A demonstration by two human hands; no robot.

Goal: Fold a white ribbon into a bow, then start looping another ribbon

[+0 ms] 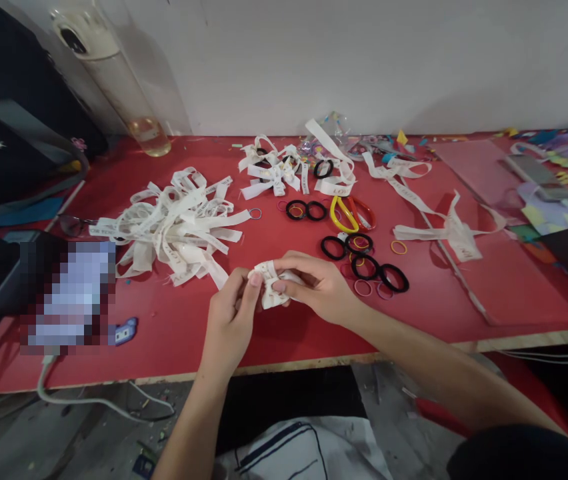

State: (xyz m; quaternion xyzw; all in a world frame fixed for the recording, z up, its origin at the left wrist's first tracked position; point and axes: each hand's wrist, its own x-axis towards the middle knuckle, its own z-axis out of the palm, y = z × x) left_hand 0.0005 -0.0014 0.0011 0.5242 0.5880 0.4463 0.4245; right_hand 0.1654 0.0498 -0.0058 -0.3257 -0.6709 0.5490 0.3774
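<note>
My left hand [234, 307] and my right hand [317, 283] meet above the front part of the red table. Between them they pinch a folded, bunched white printed ribbon [275, 300]. The left thumb presses on its left side, and the right thumb and fingers grip it from the right. Some fingers behind the ribbon are hidden. Just beyond lie several black hair ties [365, 267] among small coloured rubber bands [363, 288]. A large loose pile of printed white ribbons [174, 220] lies to the left of my hands.
Scissors with yellow and red handles [347, 213] lie beyond my right hand. More ribbon pieces [457, 230] are at the right, near a red folder [504, 267]. A bottle [134, 107] leans by the wall; a phone [71, 293] with a cable is at the left.
</note>
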